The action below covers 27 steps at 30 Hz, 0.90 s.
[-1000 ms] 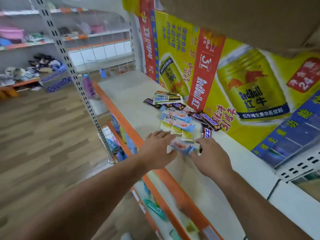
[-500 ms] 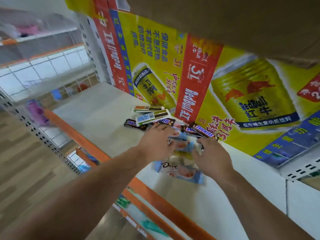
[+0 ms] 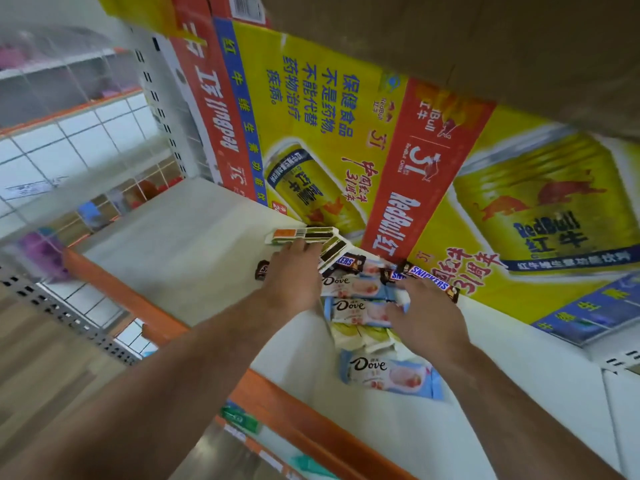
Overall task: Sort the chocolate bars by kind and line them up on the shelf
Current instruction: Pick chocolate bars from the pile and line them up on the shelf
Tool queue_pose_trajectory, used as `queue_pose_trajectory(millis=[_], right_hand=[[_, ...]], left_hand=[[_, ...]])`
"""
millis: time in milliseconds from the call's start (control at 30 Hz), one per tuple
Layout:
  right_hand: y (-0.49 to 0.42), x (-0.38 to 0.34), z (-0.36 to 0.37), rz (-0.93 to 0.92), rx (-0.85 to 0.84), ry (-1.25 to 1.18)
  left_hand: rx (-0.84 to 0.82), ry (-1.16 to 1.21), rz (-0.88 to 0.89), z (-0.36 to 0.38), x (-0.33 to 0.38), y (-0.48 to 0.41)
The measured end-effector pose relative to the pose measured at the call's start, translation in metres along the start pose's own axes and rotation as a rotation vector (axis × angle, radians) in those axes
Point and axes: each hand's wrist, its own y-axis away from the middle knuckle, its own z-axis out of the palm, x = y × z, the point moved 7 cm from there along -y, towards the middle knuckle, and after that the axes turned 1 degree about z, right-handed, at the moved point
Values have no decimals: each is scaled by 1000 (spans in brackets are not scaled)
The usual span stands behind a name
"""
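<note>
A pile of chocolate bars lies on the white shelf (image 3: 180, 251). Three light-blue Dove bars show: one near me (image 3: 391, 377), two stacked farther back (image 3: 360, 310). Yellow-white wrappers (image 3: 360, 337) lie between them. Brown Snickers bars (image 3: 429, 277) sit at the back by the poster, another (image 3: 262, 269) peeks out left of my left hand. White bars with barcodes (image 3: 304, 235) lie farthest back. My left hand (image 3: 294, 275) reaches over the white bars, fingers stretched on them. My right hand (image 3: 426, 313) rests on the Dove bars, fingertips hidden.
A yellow and red RedBull poster (image 3: 381, 150) covers the shelf's back wall. A cardboard underside (image 3: 450, 39) hangs overhead. The shelf's orange front edge (image 3: 277, 396) runs diagonally below my arms. Lower shelves hold goods (image 3: 242, 419). More racks stand at the left.
My view has moved closer to the pile. One Dove bar now lies apart near me. My left hand has reached farther back onto the white bars; my right hand has moved onto the Dove bars.
</note>
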Motion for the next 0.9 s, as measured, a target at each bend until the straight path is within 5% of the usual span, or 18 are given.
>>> queue_pose_trajectory(millis=[233, 367, 567, 733, 900], right_hand=[[4, 13, -2, 47, 29, 10], [12, 27, -12, 108, 102, 209], [26, 55, -10, 211, -1, 311], [33, 76, -11, 268, -125, 196], [53, 96, -11, 280, -259, -120]], left_hand=[[-19, 62, 1, 2, 10, -8], [68, 45, 55, -4, 27, -5], [114, -41, 146, -13, 63, 4], [-124, 470, -76, 3, 72, 6], [-279, 697, -203, 15, 93, 21]])
